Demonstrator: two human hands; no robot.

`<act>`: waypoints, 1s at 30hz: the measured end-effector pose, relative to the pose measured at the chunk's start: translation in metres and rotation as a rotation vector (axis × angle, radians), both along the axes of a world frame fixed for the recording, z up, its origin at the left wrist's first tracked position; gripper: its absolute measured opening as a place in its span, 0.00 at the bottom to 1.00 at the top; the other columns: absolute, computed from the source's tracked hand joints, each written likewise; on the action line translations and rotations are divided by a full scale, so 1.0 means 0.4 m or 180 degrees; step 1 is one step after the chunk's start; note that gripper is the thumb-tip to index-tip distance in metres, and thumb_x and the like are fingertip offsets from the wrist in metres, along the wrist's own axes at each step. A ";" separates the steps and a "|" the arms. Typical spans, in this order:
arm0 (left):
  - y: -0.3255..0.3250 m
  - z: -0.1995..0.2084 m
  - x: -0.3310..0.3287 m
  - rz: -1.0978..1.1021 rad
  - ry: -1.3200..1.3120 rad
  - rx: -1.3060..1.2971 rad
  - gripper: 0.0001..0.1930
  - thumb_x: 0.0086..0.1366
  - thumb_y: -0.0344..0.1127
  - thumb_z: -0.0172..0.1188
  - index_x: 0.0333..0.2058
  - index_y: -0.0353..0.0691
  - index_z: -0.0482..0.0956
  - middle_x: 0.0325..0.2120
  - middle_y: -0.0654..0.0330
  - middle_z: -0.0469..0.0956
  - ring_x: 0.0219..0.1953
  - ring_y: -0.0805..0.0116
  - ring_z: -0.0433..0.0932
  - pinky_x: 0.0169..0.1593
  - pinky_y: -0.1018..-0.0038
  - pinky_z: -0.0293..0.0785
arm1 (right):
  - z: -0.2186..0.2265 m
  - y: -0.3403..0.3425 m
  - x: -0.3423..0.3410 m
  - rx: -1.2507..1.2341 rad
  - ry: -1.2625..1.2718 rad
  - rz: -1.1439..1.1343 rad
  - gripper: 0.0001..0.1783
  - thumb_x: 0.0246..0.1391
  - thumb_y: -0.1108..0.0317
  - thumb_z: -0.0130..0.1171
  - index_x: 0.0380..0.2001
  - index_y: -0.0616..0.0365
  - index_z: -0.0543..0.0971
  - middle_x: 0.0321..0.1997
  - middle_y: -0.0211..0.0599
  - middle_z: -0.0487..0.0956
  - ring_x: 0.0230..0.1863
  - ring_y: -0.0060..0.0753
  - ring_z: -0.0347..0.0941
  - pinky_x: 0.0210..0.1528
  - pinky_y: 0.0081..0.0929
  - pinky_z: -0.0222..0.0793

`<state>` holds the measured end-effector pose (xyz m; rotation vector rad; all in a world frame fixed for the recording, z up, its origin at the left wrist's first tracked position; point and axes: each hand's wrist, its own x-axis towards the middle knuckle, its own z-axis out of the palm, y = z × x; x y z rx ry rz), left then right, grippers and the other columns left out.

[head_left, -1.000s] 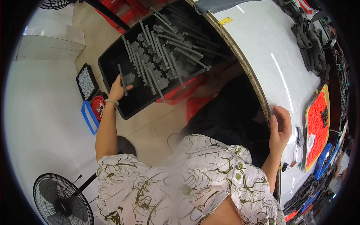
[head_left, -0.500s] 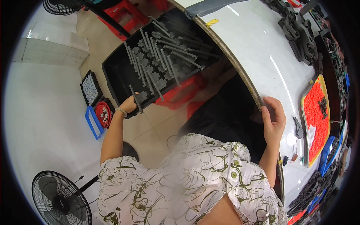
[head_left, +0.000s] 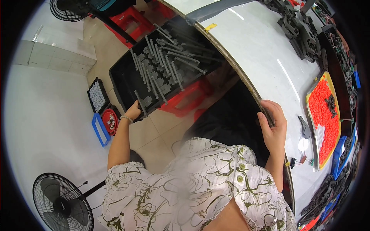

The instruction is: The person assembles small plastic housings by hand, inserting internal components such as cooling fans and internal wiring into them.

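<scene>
The black bin [head_left: 127, 82] sits low on the floor, beside the white table [head_left: 262, 57] and partly tucked under its curved edge, resting on a red stool [head_left: 185, 102]. It is filled with long grey plastic parts [head_left: 162, 69] lying in rows. The left hand [head_left: 133, 111] reaches down to the bin's near rim, fingers curled around the lower end of one grey part that leans against that rim; the grip looks closed, though the fingertips are hidden behind the part and the rim. The right hand [head_left: 273, 125] is on the table's near edge, well apart from the bin, with the fingers [head_left: 266, 109] bent over the rim and the thumb along the side, gripping the edge itself and holding nothing else. On the table beyond that hand lies a yellow-rimmed tray [head_left: 312, 134] heaped with small red pieces [head_left: 322, 111]. On the floor on the bin's far side from the table stand a small black tray of pale parts [head_left: 97, 95], a round red tub [head_left: 110, 120] and a blue frame [head_left: 99, 130].
</scene>
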<state>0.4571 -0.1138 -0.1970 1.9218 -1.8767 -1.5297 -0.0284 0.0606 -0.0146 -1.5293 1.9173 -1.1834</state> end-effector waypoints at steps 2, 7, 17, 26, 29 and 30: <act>-0.019 0.014 0.018 -0.0567 -0.0623 -0.0184 0.26 0.54 0.25 0.50 0.54 0.31 0.62 0.46 0.45 0.72 0.47 0.56 0.73 0.50 0.70 0.69 | 0.013 0.017 -0.004 -0.0150 0.0059 0.0028 0.14 0.43 0.79 0.58 0.38 0.62 0.76 0.42 0.43 0.75 0.43 0.40 0.72 0.46 0.28 0.66; -0.110 0.231 -0.067 -0.0730 -0.1852 -0.1087 0.18 0.48 0.24 0.48 0.39 0.30 0.76 0.36 0.40 0.75 0.41 0.45 0.74 0.47 0.62 0.70 | 0.040 0.056 -0.032 -0.0495 0.0169 0.0156 0.15 0.41 0.80 0.58 0.37 0.62 0.75 0.39 0.44 0.76 0.42 0.43 0.72 0.45 0.31 0.67; -0.043 0.537 -0.957 -0.2313 0.1797 -0.2878 0.13 0.56 0.23 0.55 0.41 0.31 0.74 0.36 0.54 0.76 0.37 0.69 0.76 0.38 0.78 0.72 | 0.062 0.215 -0.100 -0.0781 0.0415 -0.0412 0.12 0.42 0.74 0.59 0.34 0.60 0.76 0.33 0.39 0.76 0.36 0.42 0.71 0.40 0.34 0.68; -0.266 0.527 -1.479 -0.2332 0.1478 -0.4238 0.34 0.48 0.43 0.66 0.52 0.34 0.64 0.51 0.43 0.66 0.53 0.49 0.65 0.55 0.65 0.61 | 0.055 0.485 -0.132 -0.0724 0.0539 -0.2279 0.09 0.43 0.78 0.58 0.32 0.63 0.77 0.32 0.42 0.78 0.34 0.39 0.74 0.39 0.28 0.68; -0.333 0.541 -1.547 -0.3046 0.1059 -0.3819 0.37 0.46 0.47 0.61 0.57 0.48 0.62 0.58 0.44 0.57 0.60 0.47 0.56 0.60 0.60 0.55 | 0.063 0.541 -0.150 -0.0551 0.0617 -0.2719 0.09 0.45 0.78 0.57 0.33 0.64 0.76 0.31 0.42 0.77 0.34 0.39 0.74 0.39 0.28 0.68; -0.328 0.562 -1.565 -0.3450 0.0314 -0.3670 0.37 0.44 0.42 0.58 0.57 0.48 0.62 0.59 0.45 0.56 0.61 0.48 0.55 0.60 0.60 0.54 | 0.071 0.555 -0.164 -0.0390 0.0639 -0.2726 0.09 0.45 0.78 0.56 0.33 0.64 0.76 0.31 0.42 0.78 0.34 0.36 0.74 0.39 0.26 0.67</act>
